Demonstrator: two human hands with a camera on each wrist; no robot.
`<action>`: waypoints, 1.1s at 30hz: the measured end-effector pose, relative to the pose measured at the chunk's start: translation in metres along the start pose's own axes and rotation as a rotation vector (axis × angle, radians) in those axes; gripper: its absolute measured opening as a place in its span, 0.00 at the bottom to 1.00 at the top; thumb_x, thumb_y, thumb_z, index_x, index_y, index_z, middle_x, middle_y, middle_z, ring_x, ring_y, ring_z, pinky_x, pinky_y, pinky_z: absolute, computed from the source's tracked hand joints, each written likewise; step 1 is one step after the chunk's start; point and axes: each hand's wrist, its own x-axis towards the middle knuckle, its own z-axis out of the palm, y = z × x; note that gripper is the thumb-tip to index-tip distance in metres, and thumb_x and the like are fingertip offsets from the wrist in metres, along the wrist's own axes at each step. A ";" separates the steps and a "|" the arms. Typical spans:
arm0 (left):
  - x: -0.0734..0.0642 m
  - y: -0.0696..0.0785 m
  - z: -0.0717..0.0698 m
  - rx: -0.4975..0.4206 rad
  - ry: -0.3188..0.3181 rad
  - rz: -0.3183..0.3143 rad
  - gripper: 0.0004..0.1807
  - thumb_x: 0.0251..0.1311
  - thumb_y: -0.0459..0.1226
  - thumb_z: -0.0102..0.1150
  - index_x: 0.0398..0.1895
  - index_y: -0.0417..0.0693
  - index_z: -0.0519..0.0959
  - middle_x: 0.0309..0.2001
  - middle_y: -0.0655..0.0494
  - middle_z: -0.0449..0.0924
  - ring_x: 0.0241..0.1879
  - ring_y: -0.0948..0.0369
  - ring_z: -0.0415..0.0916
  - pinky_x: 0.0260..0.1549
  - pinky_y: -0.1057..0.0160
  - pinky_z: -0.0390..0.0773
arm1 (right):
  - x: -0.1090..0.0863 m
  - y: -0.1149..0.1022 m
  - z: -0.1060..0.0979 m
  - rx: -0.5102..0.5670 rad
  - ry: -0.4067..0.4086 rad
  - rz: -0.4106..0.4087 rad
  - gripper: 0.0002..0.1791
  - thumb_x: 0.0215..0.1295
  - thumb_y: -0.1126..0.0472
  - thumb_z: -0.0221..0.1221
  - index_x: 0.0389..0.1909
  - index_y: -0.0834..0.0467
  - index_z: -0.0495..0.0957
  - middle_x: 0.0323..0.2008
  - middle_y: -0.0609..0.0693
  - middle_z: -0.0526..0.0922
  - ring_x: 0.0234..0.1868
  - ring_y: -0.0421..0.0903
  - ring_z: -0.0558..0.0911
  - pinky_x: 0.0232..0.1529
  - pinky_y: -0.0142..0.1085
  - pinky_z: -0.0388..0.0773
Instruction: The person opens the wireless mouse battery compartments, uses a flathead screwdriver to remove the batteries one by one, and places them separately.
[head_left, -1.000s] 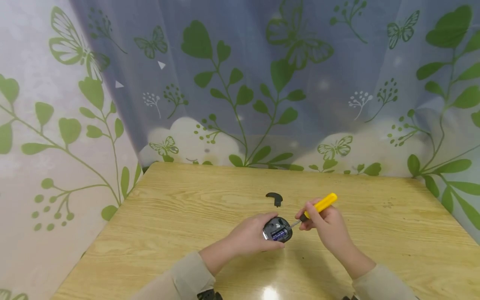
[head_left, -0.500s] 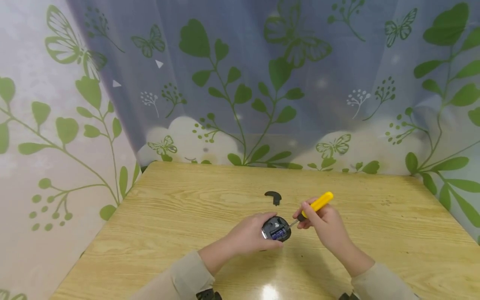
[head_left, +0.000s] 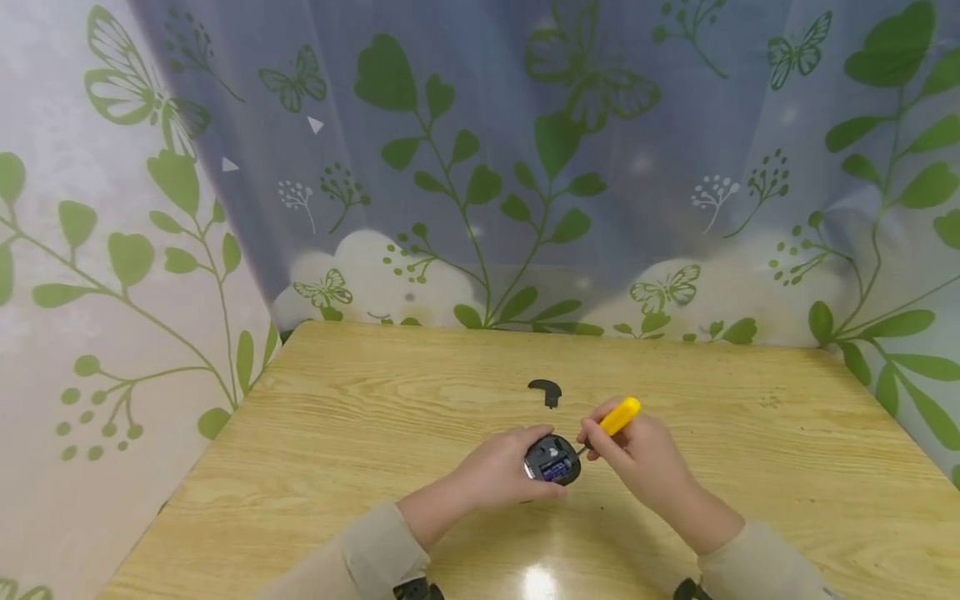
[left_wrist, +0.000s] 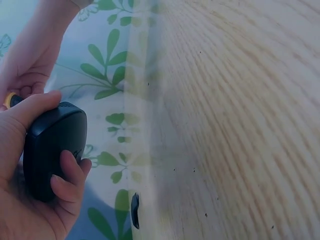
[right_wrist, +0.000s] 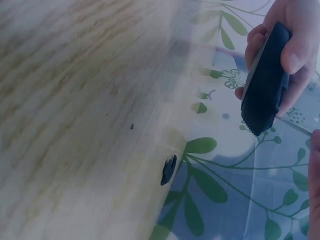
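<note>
My left hand (head_left: 487,473) grips a dark computer mouse (head_left: 542,450) above the table, underside up. Its battery compartment lies uncovered, and a purple battery (head_left: 557,471) shows inside. In the left wrist view, fingers and thumb wrap round the mouse (left_wrist: 57,142). On the other side, my right hand (head_left: 651,461) pinches a screwdriver (head_left: 621,416) with a yellow handle. Its shaft points down-left to the mouse's right edge; exactly where the tip sits is too small to tell. In the right wrist view, only a sliver of my right hand (right_wrist: 315,175) shows.
A curved black cover (head_left: 547,389) with a small tab lies on the wooden table (head_left: 390,375) beyond the mouse. Small dark specks dot the tabletop. Behind the table's far edge hangs a leaf-and-butterfly patterned curtain (head_left: 450,150).
My right hand has shifted left, closer to the mouse, and the yellow handle's end has come down and left. The left hand holds the mouse almost still.
</note>
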 end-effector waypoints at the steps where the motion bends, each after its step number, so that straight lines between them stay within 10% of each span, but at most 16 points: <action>1: 0.000 0.000 0.001 0.003 0.002 0.001 0.43 0.48 0.54 0.67 0.66 0.45 0.65 0.51 0.53 0.76 0.42 0.65 0.74 0.39 0.68 0.74 | 0.000 -0.001 0.001 -0.042 -0.009 -0.022 0.03 0.67 0.64 0.55 0.32 0.58 0.76 0.27 0.44 0.79 0.23 0.32 0.78 0.24 0.30 0.77; 6: 0.000 0.000 0.003 0.010 0.024 0.009 0.42 0.47 0.52 0.69 0.64 0.44 0.67 0.52 0.52 0.76 0.44 0.63 0.74 0.41 0.66 0.74 | -0.001 -0.006 0.004 -0.165 -0.027 -0.095 0.03 0.65 0.62 0.58 0.32 0.57 0.76 0.25 0.42 0.78 0.22 0.30 0.75 0.22 0.27 0.74; 15: -0.002 -0.001 0.003 -0.122 0.058 -0.003 0.42 0.46 0.51 0.70 0.65 0.49 0.66 0.52 0.56 0.75 0.42 0.66 0.73 0.39 0.67 0.74 | 0.005 0.008 -0.008 0.344 0.002 0.247 0.14 0.73 0.59 0.46 0.37 0.68 0.71 0.30 0.56 0.80 0.25 0.45 0.82 0.29 0.38 0.80; 33: -0.003 -0.001 0.002 -0.145 0.040 0.040 0.41 0.47 0.51 0.70 0.65 0.50 0.66 0.53 0.55 0.75 0.44 0.66 0.73 0.41 0.68 0.73 | 0.001 0.027 -0.009 0.712 0.013 0.549 0.22 0.72 0.48 0.44 0.36 0.64 0.71 0.29 0.48 0.81 0.27 0.41 0.80 0.32 0.31 0.79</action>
